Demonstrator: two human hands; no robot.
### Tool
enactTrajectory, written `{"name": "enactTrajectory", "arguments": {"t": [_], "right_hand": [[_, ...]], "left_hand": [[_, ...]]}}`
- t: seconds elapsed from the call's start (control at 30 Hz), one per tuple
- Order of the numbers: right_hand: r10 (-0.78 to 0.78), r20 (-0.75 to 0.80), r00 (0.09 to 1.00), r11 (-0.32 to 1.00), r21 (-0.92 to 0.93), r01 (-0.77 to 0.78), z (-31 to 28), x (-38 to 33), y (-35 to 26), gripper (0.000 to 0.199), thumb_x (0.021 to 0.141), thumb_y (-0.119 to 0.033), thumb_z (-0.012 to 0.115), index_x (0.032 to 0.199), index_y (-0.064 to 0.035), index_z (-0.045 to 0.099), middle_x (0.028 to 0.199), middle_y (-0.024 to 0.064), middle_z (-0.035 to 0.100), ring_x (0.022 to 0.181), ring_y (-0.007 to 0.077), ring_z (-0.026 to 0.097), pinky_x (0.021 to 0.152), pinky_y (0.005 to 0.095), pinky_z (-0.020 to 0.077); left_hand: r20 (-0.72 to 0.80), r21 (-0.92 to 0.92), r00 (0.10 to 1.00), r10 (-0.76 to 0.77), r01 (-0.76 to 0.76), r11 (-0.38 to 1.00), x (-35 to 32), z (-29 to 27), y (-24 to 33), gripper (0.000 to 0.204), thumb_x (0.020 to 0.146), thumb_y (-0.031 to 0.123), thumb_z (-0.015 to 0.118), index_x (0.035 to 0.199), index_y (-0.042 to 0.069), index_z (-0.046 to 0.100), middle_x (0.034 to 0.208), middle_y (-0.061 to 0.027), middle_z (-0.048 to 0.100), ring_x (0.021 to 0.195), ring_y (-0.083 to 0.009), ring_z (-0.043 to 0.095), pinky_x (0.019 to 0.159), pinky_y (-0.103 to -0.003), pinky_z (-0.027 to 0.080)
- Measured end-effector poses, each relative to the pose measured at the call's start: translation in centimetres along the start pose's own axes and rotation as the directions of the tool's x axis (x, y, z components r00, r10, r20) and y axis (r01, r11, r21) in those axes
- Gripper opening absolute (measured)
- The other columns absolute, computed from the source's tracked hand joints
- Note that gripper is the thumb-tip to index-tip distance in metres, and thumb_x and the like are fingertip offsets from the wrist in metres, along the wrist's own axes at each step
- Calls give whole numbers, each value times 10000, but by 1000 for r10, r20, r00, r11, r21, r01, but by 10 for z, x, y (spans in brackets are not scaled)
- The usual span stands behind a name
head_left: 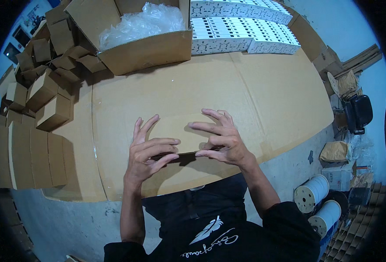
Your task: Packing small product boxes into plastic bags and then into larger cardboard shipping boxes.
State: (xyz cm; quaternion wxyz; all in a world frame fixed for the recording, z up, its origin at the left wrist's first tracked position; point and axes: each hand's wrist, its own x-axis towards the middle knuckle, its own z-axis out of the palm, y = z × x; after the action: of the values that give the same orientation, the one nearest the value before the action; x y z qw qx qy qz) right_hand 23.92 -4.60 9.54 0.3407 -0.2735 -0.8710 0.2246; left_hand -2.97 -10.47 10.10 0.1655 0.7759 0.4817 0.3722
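A small brown cardboard carton (180,131) is between my two hands, close to the table's near edge. Its colour blends with the cardboard under it, so its outline is hard to follow; a dark shadow shows below its near edge. My left hand (145,153) grips the carton's left side, thumb at the near edge and bent fingers over the top. On the right side my right hand (224,139) does the same, its thumb along the near edge and its upper fingers raised and spread. The carton's underside is hidden.
Brown cardboard covers the table (158,91). At the back stand an open carton (147,52) with clear plastic bags and rows of white patterned boxes (245,35). Brown cartons (40,157) crowd the left side. Cable spools (311,194) stand on the floor at right.
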Motion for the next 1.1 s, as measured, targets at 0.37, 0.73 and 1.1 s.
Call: {"name": "enactTrajectory", "arguments": {"t": [0.37,0.73,1.1], "right_hand": [[106,-3,994,977,188,-104,-24,-28,22,214,721,-121,852,901,-67,751,1563,231,439,1514,432,315,1181,544,349],[566,-275,777,736,594,-326,-27,-90,58,659,856,-126,670,1466,-15,450,1592,183,385,1293,249,545,1077,387,460],[601,-272,751,727,578,-372,-20,-94,57,415,939,-6,619,1347,2,546,1479,153,496,1105,201,629,1019,356,507]], "left_hand": [[-32,-456,990,-135,105,884,-21,5,-44,542,562,144,975,1058,127,759,1515,-230,464,1458,-366,384,1202,-490,308],[-19,-400,990,-139,120,909,-27,10,-53,764,552,108,991,1211,104,605,1169,-125,603,1151,-276,529,999,-403,441],[-548,-120,772,-322,308,944,-81,-26,-54,707,632,84,948,1219,51,555,1193,-101,505,1147,-262,548,1028,-384,452]]}}
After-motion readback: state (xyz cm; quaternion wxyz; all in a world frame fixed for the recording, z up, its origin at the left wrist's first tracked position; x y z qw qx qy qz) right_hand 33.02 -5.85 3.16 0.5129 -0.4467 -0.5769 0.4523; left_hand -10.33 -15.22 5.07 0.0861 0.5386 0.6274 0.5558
